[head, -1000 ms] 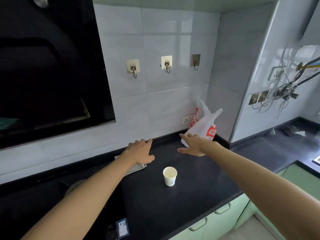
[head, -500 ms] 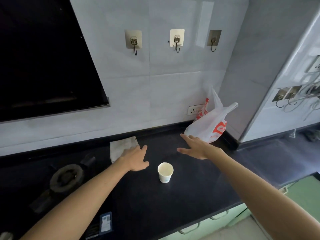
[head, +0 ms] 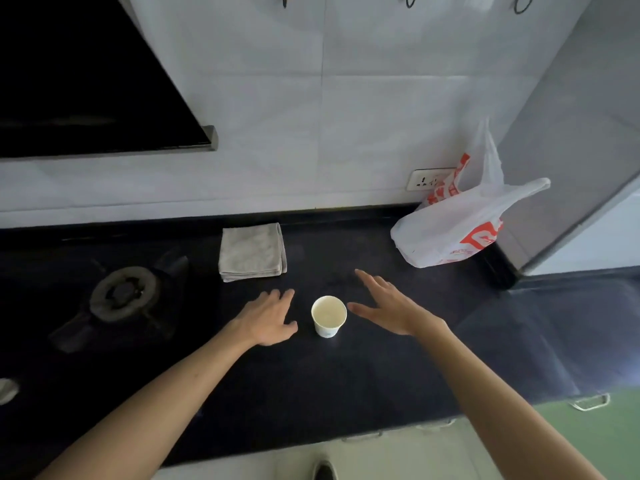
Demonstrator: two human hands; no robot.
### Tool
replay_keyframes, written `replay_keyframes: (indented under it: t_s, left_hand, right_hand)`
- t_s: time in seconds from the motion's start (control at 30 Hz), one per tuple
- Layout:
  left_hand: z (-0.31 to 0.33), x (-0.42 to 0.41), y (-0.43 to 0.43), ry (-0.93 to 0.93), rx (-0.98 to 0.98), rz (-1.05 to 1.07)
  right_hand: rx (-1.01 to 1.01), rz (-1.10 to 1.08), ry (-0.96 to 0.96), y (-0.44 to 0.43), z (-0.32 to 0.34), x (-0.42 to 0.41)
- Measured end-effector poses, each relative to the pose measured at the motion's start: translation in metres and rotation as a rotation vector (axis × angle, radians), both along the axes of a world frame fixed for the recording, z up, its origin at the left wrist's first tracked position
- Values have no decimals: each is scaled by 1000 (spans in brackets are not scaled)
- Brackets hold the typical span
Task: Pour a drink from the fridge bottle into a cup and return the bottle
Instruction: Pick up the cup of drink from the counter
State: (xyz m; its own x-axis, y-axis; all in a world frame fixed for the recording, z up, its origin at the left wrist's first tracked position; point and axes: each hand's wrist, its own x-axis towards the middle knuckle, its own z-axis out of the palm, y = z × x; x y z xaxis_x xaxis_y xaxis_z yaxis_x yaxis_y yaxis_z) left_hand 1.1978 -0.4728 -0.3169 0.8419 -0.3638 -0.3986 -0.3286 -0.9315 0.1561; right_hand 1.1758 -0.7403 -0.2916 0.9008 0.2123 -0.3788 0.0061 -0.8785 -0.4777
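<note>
Between left hand (head: 268, 318) and right hand (head: 391, 308), upright cup (head: 329, 317), mouth upward

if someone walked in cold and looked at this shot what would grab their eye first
Most likely the small white paper cup, upright on the dark countertop, with the open left hand and open right hand on either side of it, neither touching it. Next, the white plastic bag with red print slumped in the back right corner, and the folded grey cloth by the wall beside the black gas burner.
</note>
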Motion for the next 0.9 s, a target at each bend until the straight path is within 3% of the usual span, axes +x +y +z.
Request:
replay_keyframes:
  t_s: [0.2, 0.47, 0.9]
  left_hand:
    - [-28, -3, -4, 11, -4, 30]
    - [-53, -9, -19, -32, -25, 60]
    - [-63, -13, -24, -70, -61, 84]
  right_hand:
    - [87, 51, 50, 4, -47, 4]
    - [227, 35, -62, 14, -94, 3]
    - [402, -34, -165, 30, -123, 1]
